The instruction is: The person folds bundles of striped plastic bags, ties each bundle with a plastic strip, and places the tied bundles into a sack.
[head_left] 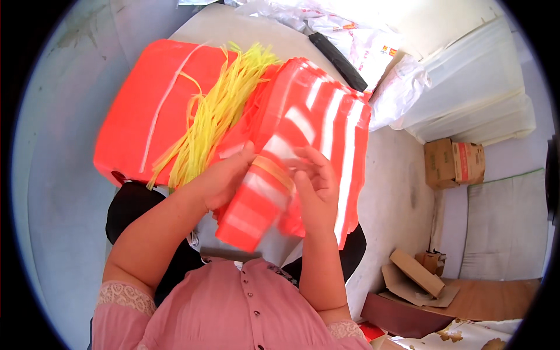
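A folded bundle of red-and-white striped plastic sheeting point(248, 216) hangs over my lap, slightly blurred. A yellow band point(272, 171) runs across it. My left hand point(229, 178) is closed on the bundle's left edge, its fingertips partly hidden. My right hand point(315, 185) is at the right side, thumb and curled fingers apart, close to the band. Beneath and beyond lies a thick stack of the same striped plastic point(331, 125). A loose bunch of yellow strips point(213, 125) lies left of the stack, across a red bundle with a pale strap point(137, 111).
A long black bar point(338, 61) lies at the far edge of the stack. White plastic bags point(399, 90) are heaped behind it. To the right stand cardboard boxes point(452, 163) by the wall, and opened cardboard point(417, 280) lies lower right.
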`<state>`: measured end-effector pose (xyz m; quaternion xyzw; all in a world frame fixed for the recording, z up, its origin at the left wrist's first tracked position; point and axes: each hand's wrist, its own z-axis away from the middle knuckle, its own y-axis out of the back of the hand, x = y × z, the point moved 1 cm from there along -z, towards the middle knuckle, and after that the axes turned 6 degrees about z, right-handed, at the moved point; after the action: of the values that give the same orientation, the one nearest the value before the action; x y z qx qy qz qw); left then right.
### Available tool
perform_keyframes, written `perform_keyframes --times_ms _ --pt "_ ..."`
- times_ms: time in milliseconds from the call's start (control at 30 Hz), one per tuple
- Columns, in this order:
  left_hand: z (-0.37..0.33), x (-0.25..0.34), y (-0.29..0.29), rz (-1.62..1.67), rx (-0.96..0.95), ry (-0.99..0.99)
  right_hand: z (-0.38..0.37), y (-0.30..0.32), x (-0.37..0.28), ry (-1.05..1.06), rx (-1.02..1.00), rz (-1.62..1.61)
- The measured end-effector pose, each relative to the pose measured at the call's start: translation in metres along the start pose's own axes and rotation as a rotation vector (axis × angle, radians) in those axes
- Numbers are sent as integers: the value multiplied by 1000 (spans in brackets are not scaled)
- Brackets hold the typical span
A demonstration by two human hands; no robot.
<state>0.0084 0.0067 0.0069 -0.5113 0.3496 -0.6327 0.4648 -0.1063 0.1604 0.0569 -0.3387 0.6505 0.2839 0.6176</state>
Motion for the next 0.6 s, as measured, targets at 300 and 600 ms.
perform_keyframes --times_ms 300,600 --pt "-12 -16 -6 -210 43 20 11 43 49 -305 388 142" --pt "-35 -33 -20 -279 144 89 16 52 30 -268 244 110"
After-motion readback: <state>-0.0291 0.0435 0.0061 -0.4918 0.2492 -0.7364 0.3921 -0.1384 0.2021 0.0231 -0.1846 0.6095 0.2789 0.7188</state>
